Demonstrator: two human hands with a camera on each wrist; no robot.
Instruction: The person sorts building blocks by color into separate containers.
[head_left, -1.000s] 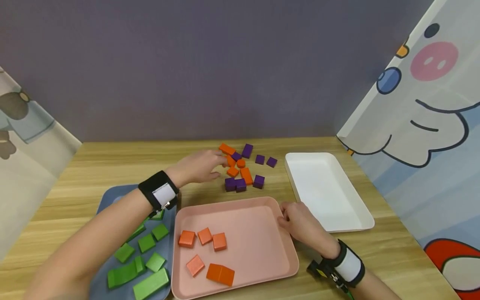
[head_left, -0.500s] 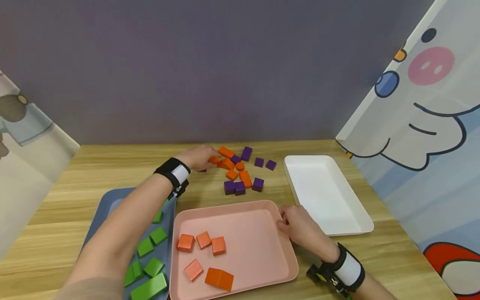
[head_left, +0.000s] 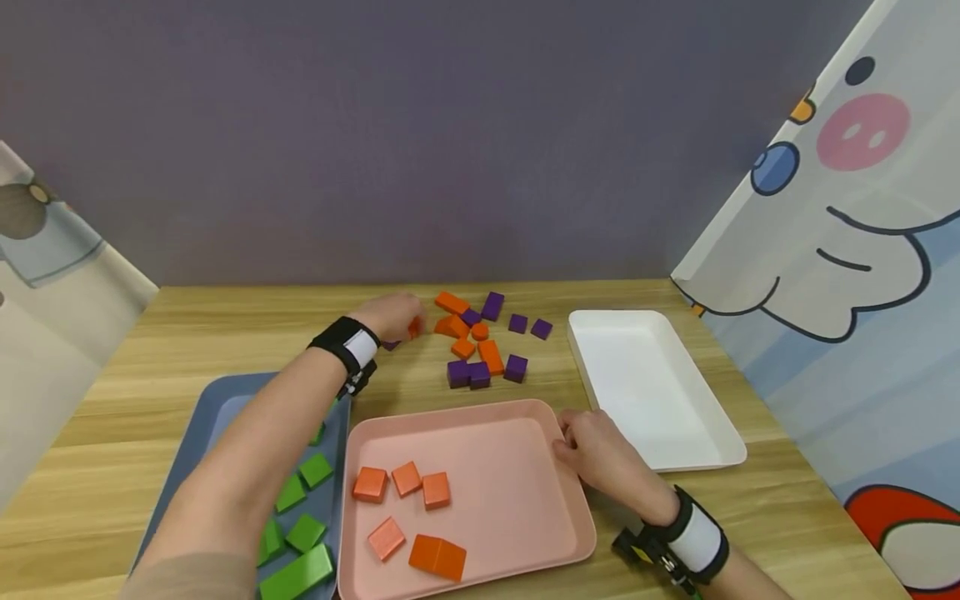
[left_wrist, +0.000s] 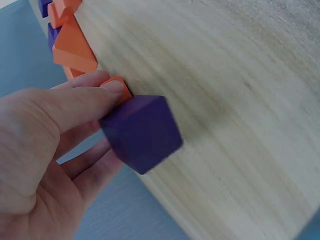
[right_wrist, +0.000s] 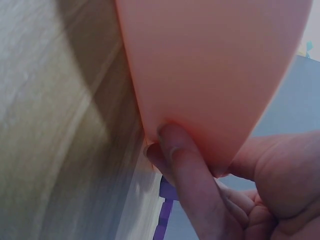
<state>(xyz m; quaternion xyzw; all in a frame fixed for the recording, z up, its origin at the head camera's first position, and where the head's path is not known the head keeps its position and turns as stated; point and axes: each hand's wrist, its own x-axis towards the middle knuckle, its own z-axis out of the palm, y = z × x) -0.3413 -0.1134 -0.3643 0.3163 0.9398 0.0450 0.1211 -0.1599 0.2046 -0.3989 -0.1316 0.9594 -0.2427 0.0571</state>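
My left hand [head_left: 392, 317] is over the wood-look table left of the loose blocks, pinching a small orange block [left_wrist: 123, 91] between thumb and fingers. A purple cube [left_wrist: 143, 132] sits right against that block in the left wrist view, overlapping the fingers; I cannot tell whether the hand holds it too. In the head view only a bit of it shows below the hand. My right hand [head_left: 600, 450] grips the right wall of the pink tray [head_left: 525, 492], thumb on one side and fingers on the other. Several orange blocks [head_left: 437, 492] lie in that tray.
Loose orange blocks [head_left: 491, 357] and purple blocks [head_left: 515, 368] are scattered behind the pink tray. A blue-grey tray [head_left: 225, 392] with several green blocks [head_left: 296, 573] is at left, partly under my left forearm. At right stands a white tray [head_left: 660, 392]. A grey panel [head_left: 420, 142] rises behind the table.
My left hand has drawn left, away from the pile, with an orange block in its fingers. The purple cube has come into view beneath it. My right hand stays on the pink tray.
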